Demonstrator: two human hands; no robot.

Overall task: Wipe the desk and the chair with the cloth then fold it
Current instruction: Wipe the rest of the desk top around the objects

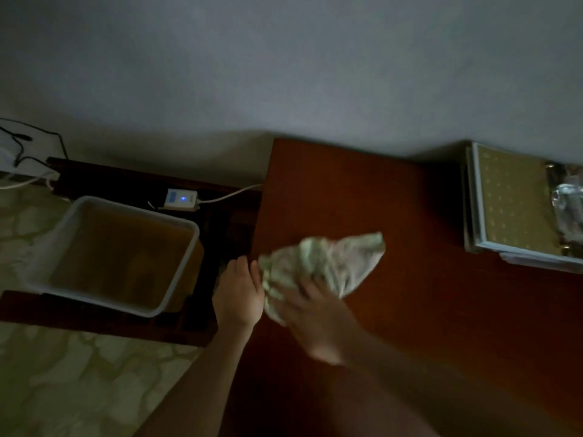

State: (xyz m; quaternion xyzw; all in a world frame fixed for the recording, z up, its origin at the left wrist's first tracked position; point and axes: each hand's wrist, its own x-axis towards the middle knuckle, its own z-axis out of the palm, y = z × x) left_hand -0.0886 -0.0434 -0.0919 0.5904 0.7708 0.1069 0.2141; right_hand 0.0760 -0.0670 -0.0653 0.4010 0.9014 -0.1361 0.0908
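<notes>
A crumpled pale cloth (328, 258) lies on the reddish-brown counter (394, 216), near its left edge. The right hand (315, 320) – blurred – has its fingers dug into the cloth's near side, gripping it. The left hand (239, 290) sits at the counter's edge, touching the cloth's left end; whether it grips, I cannot tell. A white bin (41, 247) stands to the left, a binder (511, 200) far right.
</notes>
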